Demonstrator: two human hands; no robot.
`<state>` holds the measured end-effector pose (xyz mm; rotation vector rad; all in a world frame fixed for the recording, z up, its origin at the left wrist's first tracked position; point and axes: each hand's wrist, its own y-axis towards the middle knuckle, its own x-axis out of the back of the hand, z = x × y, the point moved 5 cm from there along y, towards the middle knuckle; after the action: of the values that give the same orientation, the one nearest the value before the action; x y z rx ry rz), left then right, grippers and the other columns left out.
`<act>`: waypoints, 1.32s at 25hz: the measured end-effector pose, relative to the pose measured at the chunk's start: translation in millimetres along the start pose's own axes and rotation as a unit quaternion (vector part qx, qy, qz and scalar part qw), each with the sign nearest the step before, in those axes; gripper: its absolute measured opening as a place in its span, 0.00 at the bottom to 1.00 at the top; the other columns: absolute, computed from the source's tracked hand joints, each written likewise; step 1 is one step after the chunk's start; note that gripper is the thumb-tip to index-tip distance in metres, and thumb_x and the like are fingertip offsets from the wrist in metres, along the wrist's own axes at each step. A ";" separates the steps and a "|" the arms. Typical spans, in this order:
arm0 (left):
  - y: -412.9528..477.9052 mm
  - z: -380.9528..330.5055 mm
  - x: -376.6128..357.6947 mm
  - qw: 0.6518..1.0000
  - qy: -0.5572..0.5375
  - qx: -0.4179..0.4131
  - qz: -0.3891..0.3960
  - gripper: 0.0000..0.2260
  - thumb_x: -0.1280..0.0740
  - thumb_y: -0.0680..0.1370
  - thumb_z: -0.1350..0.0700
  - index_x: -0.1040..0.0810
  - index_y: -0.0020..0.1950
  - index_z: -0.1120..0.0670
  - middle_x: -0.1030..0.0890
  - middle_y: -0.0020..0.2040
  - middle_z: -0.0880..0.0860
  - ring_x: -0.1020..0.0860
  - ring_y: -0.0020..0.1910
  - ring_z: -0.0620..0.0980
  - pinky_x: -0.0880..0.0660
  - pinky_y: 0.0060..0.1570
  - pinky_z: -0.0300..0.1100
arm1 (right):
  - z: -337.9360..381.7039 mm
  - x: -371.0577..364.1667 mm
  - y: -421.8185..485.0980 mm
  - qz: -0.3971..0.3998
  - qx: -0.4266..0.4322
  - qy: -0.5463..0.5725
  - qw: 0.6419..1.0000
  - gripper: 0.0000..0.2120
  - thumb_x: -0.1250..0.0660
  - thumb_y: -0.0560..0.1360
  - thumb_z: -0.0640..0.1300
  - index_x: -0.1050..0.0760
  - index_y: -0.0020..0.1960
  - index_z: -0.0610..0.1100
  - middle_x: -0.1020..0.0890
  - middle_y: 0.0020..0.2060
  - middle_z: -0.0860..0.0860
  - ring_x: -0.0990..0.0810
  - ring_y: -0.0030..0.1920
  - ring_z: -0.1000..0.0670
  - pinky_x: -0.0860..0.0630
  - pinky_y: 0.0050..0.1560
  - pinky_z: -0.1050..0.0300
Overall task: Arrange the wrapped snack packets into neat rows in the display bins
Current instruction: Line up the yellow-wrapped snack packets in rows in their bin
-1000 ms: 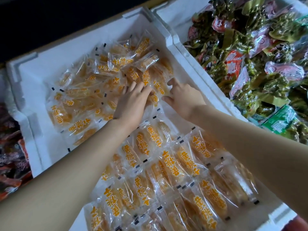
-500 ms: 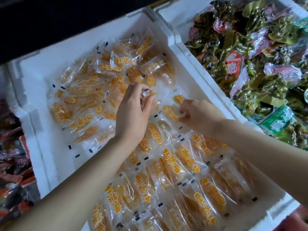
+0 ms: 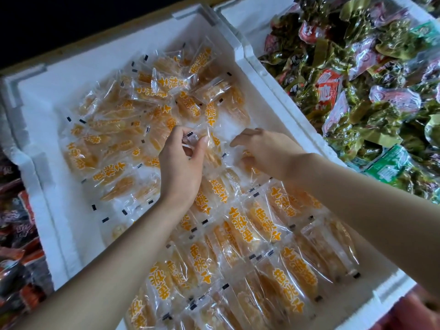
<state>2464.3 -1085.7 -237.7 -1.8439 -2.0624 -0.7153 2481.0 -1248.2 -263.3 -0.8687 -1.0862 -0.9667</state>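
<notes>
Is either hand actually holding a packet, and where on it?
The left hand pinches a clear packet by its sealed end. Whether the right hand grips anything cannot be told.

light: dim, bluish cast
glare: sheen on clear wrappers (image 3: 250, 225)
dark: upper left black, left edge murky
blur: soft throughout
distortion: wide-angle bend at edges

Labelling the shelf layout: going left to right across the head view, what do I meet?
Dark red packets, white bin's left wall, loose orange packets, left hand pinching a clear packet, right hand, bin's right wall, green and red packets.
</notes>
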 end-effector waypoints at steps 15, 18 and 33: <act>-14.3 0.3 -13.7 0.999 -0.024 0.021 0.044 0.08 0.34 0.79 0.54 0.25 0.52 0.58 0.26 0.40 0.43 0.26 0.38 0.40 0.26 0.39 0.37 | -3.5 10.2 17.9 0.067 0.048 -0.192 0.978 0.24 0.46 0.80 0.39 0.44 0.75 0.50 0.36 0.72 0.52 0.37 0.68 0.47 0.37 0.64 0.53; -16.4 -1.2 -14.4 0.998 -0.029 0.023 0.051 0.07 0.34 0.79 0.53 0.24 0.52 0.57 0.27 0.39 0.41 0.27 0.38 0.39 0.27 0.40 0.37 | -3.0 9.9 21.5 0.091 0.034 -0.192 0.977 0.27 0.38 0.77 0.39 0.41 0.73 0.49 0.33 0.68 0.51 0.34 0.66 0.46 0.34 0.62 0.51; -18.9 -19.5 -35.1 0.967 -0.205 0.108 0.105 0.04 0.35 0.80 0.58 0.26 0.52 0.57 0.23 0.40 0.49 0.21 0.38 0.49 0.18 0.41 0.47 | 26.4 34.1 -55.8 -0.064 -0.007 0.224 0.973 0.28 0.35 0.75 0.51 0.39 0.72 0.48 0.25 0.62 0.50 0.24 0.56 0.51 0.30 0.53 0.61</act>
<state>2448.6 -1126.8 -242.9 -2.1709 -2.0261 -0.0487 2426.5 -1249.6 -218.5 -0.5560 -0.7535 -1.2101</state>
